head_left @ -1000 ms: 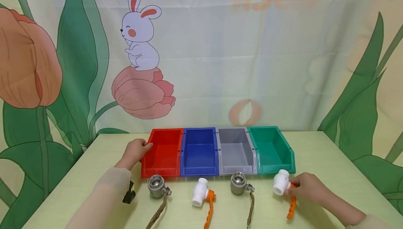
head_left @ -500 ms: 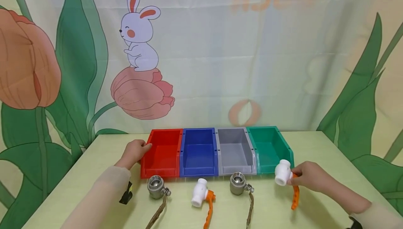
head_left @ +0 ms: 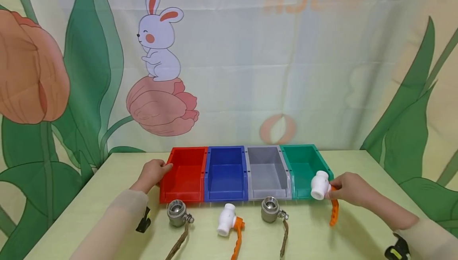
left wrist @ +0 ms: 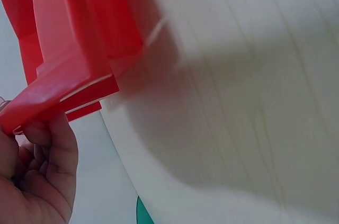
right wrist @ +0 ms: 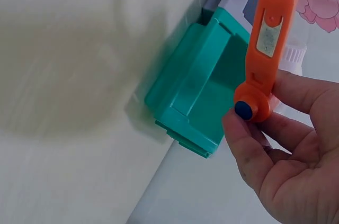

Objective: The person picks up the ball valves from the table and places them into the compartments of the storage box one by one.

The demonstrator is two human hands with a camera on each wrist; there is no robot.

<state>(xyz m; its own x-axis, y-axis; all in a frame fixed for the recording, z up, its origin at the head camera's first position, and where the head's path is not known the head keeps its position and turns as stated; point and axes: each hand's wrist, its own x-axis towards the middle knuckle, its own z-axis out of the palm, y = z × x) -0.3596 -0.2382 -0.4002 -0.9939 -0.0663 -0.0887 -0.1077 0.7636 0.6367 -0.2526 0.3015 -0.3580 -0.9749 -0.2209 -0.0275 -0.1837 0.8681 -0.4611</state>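
Note:
My left hand (head_left: 152, 173) grips the left rim of the red bin (head_left: 183, 176), thumb over the edge; the left wrist view shows curled fingers under the red rim (left wrist: 79, 78). My right hand (head_left: 352, 188) pinches a white plastic ball valve (head_left: 320, 185) by the base of its orange handle (head_left: 334, 212). This valve hangs above the front edge of the green bin (head_left: 304, 168). In the right wrist view the orange handle (right wrist: 270, 28) points up between thumb and fingers, and the white body is mostly hidden behind it.
A blue bin (head_left: 226, 174) and a grey bin (head_left: 267, 172) stand between the red and green ones. In front lie a metal ball valve (head_left: 177, 212), a second white valve (head_left: 226, 220) and another metal valve (head_left: 270, 209). A printed curtain (head_left: 229, 53) hangs behind the table.
My right hand has lifted the white valve off the table and moved it up and forward to the green bin's front edge. The left hand stays on the red bin.

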